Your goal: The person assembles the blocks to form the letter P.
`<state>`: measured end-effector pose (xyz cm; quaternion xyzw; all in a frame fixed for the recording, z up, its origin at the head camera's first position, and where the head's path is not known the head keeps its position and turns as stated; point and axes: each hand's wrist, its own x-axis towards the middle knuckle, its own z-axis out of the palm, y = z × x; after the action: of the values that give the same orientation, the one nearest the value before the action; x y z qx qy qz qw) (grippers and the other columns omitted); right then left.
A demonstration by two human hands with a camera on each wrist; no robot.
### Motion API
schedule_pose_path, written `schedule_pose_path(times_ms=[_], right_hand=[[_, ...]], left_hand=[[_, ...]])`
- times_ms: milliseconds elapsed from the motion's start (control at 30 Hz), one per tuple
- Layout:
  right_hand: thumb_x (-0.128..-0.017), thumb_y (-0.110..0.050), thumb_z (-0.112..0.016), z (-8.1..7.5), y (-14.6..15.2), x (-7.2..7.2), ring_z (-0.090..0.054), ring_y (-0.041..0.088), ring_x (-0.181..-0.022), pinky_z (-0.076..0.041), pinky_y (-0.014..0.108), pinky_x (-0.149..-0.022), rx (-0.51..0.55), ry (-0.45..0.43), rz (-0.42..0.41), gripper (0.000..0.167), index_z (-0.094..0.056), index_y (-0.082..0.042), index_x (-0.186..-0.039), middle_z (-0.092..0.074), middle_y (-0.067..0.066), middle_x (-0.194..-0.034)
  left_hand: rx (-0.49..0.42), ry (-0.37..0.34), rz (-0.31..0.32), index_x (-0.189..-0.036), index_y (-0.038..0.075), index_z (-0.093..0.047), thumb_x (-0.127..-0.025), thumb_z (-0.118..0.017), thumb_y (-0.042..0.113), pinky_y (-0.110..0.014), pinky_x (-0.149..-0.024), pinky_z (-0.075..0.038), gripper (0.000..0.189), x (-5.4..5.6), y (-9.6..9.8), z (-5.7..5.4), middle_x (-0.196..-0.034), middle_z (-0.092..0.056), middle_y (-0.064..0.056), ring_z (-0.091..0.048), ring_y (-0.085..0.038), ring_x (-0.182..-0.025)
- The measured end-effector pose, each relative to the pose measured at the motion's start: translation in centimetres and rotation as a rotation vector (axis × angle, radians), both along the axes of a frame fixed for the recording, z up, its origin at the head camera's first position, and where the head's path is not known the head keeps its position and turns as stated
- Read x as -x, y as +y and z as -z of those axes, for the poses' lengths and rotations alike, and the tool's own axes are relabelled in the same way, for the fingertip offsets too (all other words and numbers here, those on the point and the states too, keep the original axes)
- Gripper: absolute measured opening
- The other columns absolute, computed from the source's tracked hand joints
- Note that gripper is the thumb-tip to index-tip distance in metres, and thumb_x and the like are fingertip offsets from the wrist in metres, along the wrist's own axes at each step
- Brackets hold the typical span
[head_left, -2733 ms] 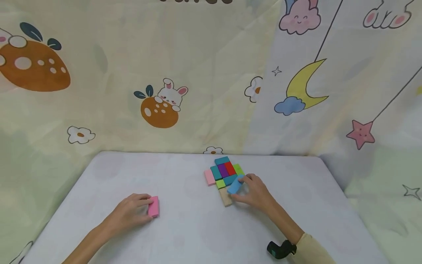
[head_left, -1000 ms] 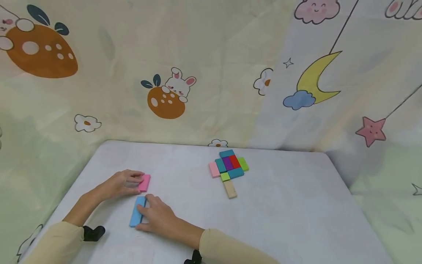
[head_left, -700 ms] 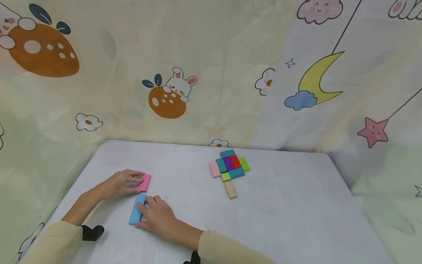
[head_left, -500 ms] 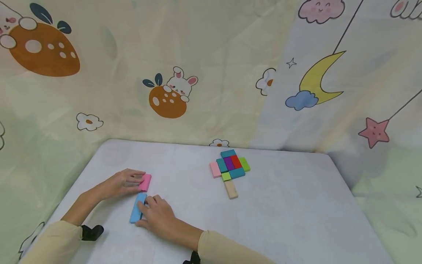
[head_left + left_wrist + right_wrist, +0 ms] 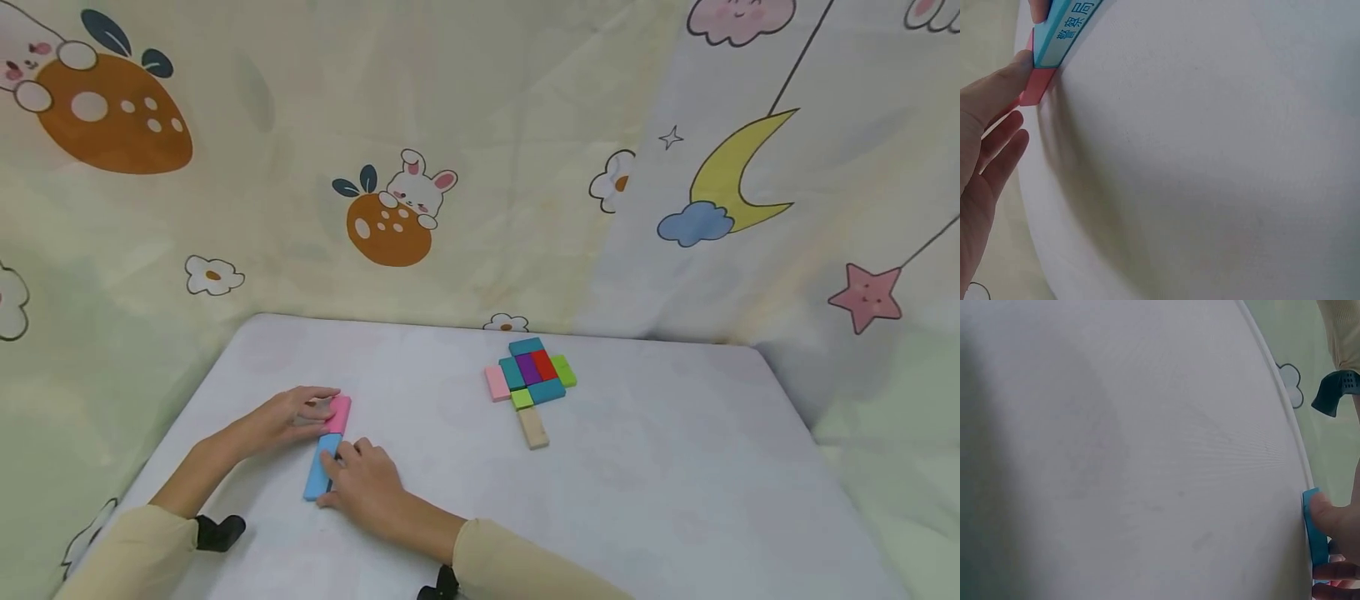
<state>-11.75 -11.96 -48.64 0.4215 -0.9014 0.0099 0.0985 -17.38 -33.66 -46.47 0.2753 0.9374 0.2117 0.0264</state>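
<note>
Toward the left of the table in the head view, my left hand (image 5: 279, 423) pinches a pink block (image 5: 341, 413) between thumb and fingers. A longer light blue block (image 5: 318, 473) lies end to end with it on the near side, gripped by my right hand (image 5: 372, 490). In the left wrist view the blue block (image 5: 1067, 31) meets the pink block (image 5: 1037, 86), and dark printed characters run along its side. At the right edge of the right wrist view, the right thumb lies against the blue block (image 5: 1316, 528).
Right of centre lies a flat group of blocks: teal (image 5: 546, 391), purple (image 5: 528, 368), red (image 5: 544, 364), pale pink (image 5: 497, 383) and light green (image 5: 563, 371) among them. A plain wooden block (image 5: 533, 427) sits at its near end. Printed cloth (image 5: 510, 208) hangs behind the white table (image 5: 660, 467).
The right hand has carried the blue block from the group to the left side, then slid it up against the pink block. Earlier the left hand shifted the pink block slightly away from me.
</note>
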Motion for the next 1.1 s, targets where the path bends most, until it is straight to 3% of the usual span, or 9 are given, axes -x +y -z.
schedule_pose_path(times_ms=[233, 433, 633, 733, 900, 1033, 1100], right_hand=[[-0.089, -0.064, -0.050, 0.1, -0.1, -0.1, -0.051, 0.006, -0.095, -0.042, 0.013, -0.067, -0.029, -0.015, 0.000, 0.062, -0.056, -0.025, -0.137, -0.061, -0.008, -0.120], [-0.089, -0.065, -0.050, -0.2, -0.8, -0.4, -0.050, 0.006, -0.092, -0.039, 0.014, -0.065, -0.022, -0.022, -0.004, 0.062, -0.058, -0.025, -0.135, -0.060, -0.008, -0.118], [-0.085, -0.068, -0.053, 0.1, -1.0, -0.5, -0.050, 0.006, -0.086, -0.035, 0.015, -0.060, -0.003, 0.047, 0.014, 0.061, -0.061, -0.028, -0.130, -0.061, -0.010, -0.109], [-0.085, -0.069, -0.052, 0.2, -0.5, -0.3, -0.052, 0.006, -0.095, -0.042, 0.014, -0.069, -0.023, -0.021, 0.021, 0.064, -0.056, -0.029, -0.136, -0.060, -0.012, -0.116], [-0.087, -0.064, -0.053, -1.3, 3.8, 1.2, -0.055, 0.007, -0.113, -0.050, 0.019, -0.089, 0.025, -0.253, 0.020, 0.071, -0.043, -0.025, -0.146, -0.060, -0.008, -0.128], [-0.090, -0.051, -0.061, -2.8, 10.3, 3.2, -0.055, 0.013, -0.122, -0.052, 0.028, -0.097, 0.105, -0.357, 0.085, 0.061, -0.049, -0.022, -0.142, -0.059, -0.002, -0.134], [-0.090, -0.044, -0.066, -3.2, 13.9, 4.3, -0.053, 0.016, -0.126, -0.052, 0.033, -0.099, 0.109, -0.362, 0.138, 0.055, -0.054, -0.021, -0.138, -0.058, 0.000, -0.136]], left_hand=[[0.005, -0.008, 0.031, -0.114, 0.004, -0.071, -0.084, -0.074, 0.016, -0.054, -0.094, -0.050, 0.032, 0.1, -0.1, 0.5, -0.134, -0.061, -0.017, -0.056, -0.043, -0.122], [0.036, 0.007, 0.093, -0.113, 0.008, -0.073, -0.084, -0.074, 0.016, -0.051, -0.094, -0.050, 0.030, 0.0, -0.7, 0.2, -0.135, -0.060, -0.016, -0.054, -0.043, -0.124], [0.077, 0.156, 0.190, -0.112, 0.008, -0.073, -0.078, -0.077, 0.010, -0.043, -0.085, -0.056, 0.034, -0.3, -0.6, 0.2, -0.123, -0.067, -0.013, -0.065, -0.035, -0.110], [0.078, 0.186, 0.205, -0.113, 0.004, -0.072, -0.079, -0.077, 0.012, -0.042, -0.082, -0.057, 0.035, -0.6, -0.4, 0.2, -0.120, -0.068, -0.014, -0.066, -0.035, -0.106], [0.102, 0.111, 0.179, -0.123, 0.000, -0.065, -0.085, -0.071, 0.033, -0.046, -0.089, -0.054, 0.051, -1.3, 0.0, 0.4, -0.134, -0.060, -0.017, -0.059, -0.040, -0.119], [0.127, 0.097, 0.162, -0.129, 0.000, -0.060, -0.085, -0.068, 0.040, -0.045, -0.092, -0.054, 0.060, -1.8, 0.1, 0.4, -0.141, -0.055, -0.017, -0.055, -0.039, -0.125], [0.134, 0.092, 0.153, -0.129, 0.001, -0.059, -0.086, -0.067, 0.039, -0.044, -0.094, -0.053, 0.058, -1.9, 0.0, 0.4, -0.142, -0.054, -0.016, -0.054, -0.038, -0.126]])
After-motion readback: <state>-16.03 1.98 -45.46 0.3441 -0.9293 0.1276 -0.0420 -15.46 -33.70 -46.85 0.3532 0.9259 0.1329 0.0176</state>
